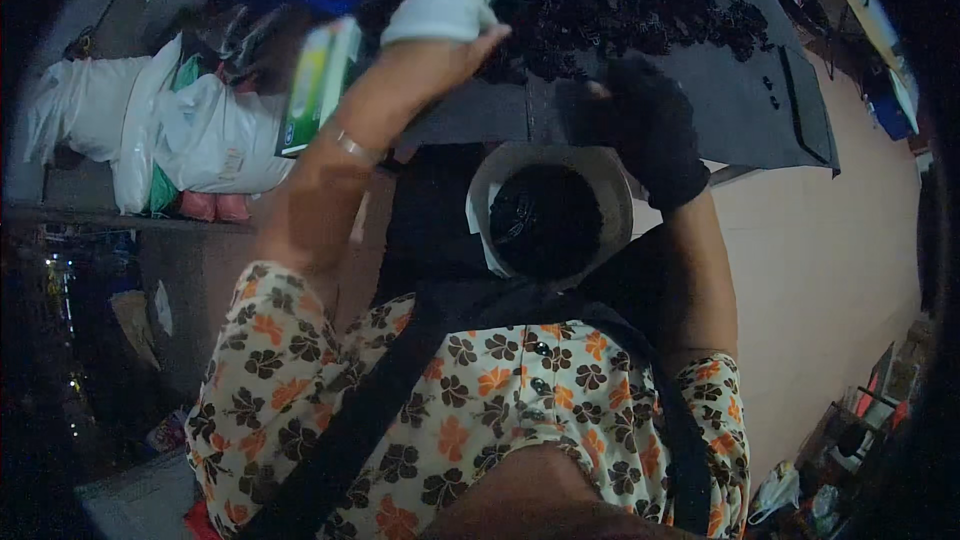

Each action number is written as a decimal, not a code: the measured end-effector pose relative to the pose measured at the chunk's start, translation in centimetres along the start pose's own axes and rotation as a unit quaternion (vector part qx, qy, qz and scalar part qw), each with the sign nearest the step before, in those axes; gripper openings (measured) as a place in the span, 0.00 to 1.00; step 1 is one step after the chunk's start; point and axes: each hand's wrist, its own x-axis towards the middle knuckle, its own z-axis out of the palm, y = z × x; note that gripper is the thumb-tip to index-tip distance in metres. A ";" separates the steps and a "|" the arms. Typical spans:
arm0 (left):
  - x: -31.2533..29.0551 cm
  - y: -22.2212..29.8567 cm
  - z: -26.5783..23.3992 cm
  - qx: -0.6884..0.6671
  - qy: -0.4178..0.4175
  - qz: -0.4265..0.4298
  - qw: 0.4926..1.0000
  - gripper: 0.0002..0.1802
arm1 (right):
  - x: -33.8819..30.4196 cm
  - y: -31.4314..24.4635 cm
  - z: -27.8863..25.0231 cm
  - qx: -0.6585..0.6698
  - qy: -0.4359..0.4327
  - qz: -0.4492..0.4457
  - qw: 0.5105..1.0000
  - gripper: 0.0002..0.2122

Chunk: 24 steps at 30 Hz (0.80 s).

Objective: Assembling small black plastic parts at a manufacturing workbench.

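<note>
My left hand, in a white glove with the thumb tip bare, reaches over the near edge of a heap of small black pieces. Its finger and thumb curve around something dark that I cannot make out against the heap. My right hand wears a black glove and hovers at the table's near edge, above the right rim of a bucket. Its fingers blur into the dark background, so their grip is hidden. Below, the whitish round bucket stands close to my body, with black pieces inside.
The heap lies on a dark grey tabletop. A green and white box stands beside my left forearm. Filled white plastic bags sit on a surface at the left. Bags and other items are at the lower right.
</note>
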 end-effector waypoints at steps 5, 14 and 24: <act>3.9 -1.4 3.5 0.123 -0.019 -0.045 0.991 0.17 | 1.3 -0.9 1.2 -0.182 0.070 -0.050 0.980 0.16; 0.9 -1.5 1.3 -0.175 0.032 -0.121 0.977 0.11 | 1.4 -0.2 0.4 -0.089 0.032 -0.060 0.994 0.13; -1.9 2.3 0.8 -0.554 0.025 -0.230 0.800 0.16 | 0.7 -0.3 1.0 0.099 0.144 0.011 0.985 0.13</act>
